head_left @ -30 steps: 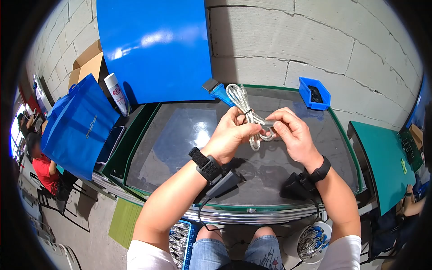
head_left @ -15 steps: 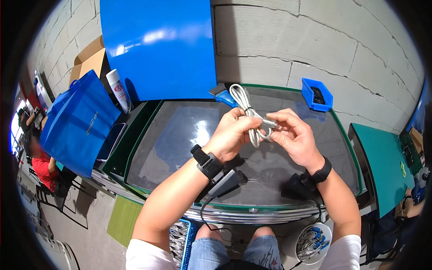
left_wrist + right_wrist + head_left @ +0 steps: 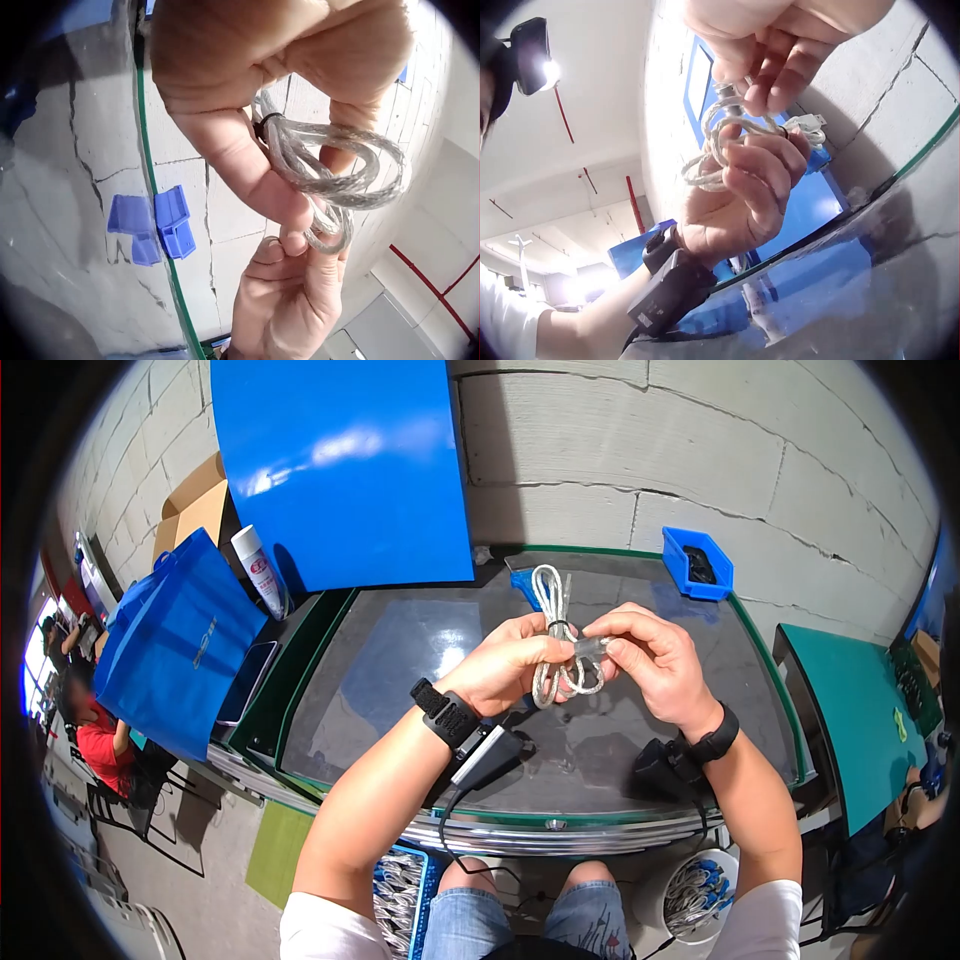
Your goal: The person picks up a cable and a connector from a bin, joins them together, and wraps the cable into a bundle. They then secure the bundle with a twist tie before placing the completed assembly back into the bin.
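Observation:
A coiled, silver-clear cable [image 3: 553, 592] is bound at its middle by a black tie [image 3: 268, 124]. My left hand [image 3: 508, 660] grips this bundle at the tie, with loops sticking out above and below. A blue connector [image 3: 524, 586] shows behind the upper loops. My right hand [image 3: 655, 665] pinches a clear-grey plug [image 3: 590, 647] at one side of the bundle, between thumb and fingertips, close to the left thumb. In the right wrist view, a pale USB plug [image 3: 814, 121] pokes out beyond the left fingers.
A blue bin [image 3: 698, 565] with black items stands at the back right of the dark tabletop [image 3: 400, 730]. To the left are a spray can [image 3: 258, 572] and a blue bag [image 3: 175, 645]. Below are a blue basket [image 3: 425, 900] and a white bucket [image 3: 655, 885] holding cables.
The bundle has turned more upright in my left hand, and the blue connector has swung right behind the loops. My right fingers have shifted slightly about the plug.

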A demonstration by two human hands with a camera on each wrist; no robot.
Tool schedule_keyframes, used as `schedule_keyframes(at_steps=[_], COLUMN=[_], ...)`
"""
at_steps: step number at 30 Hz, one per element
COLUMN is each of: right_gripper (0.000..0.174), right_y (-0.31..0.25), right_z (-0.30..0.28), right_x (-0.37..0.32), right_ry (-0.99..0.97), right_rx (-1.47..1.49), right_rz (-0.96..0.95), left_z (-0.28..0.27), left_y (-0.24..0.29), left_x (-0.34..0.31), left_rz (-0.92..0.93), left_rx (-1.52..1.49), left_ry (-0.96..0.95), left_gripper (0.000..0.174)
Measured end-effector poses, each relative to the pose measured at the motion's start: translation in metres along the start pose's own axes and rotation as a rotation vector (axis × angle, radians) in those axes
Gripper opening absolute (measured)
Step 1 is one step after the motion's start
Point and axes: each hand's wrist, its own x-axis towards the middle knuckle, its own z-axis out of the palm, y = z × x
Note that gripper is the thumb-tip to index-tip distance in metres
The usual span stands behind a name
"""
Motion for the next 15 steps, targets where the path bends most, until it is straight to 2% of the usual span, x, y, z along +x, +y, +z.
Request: schedule_keyframes(at_steps=[9,11,12,14,15], right_gripper=[0.019,0.019,0.019,0.028,0.037], right_y=[0.004,0.003,0.002,-0.001,-0.002], right_z=[-0.006,0.001,0.005,0.013,0.014], right_x=[0.001,0.002,0.002,0.001,0.001], right_ry=[-0.052,0.008,0.005,0.073,0.072], right_rx=[0.305,0.152,0.153,-0.188,-0.262], right_rz=[0.135,0.001,0.001,-0.125,-0.143], left_z=[0.003,0.003,0.003,0.004,0.001], left_y=[0.000,0.001,0.001,0.001,0.001], left_x=[0.002,0.003,0.003,0.002,0.002], left_rz=[0.117,0.171,0.173,0.217,0.195], left_rx=[-0.004,-0.033,-0.034,-0.093,-0.086], left_ry=[-0.063,-0.028,-0.026,0.045,0.030], left_gripper=[0.037,0.039,0.039,0.041,0.042])
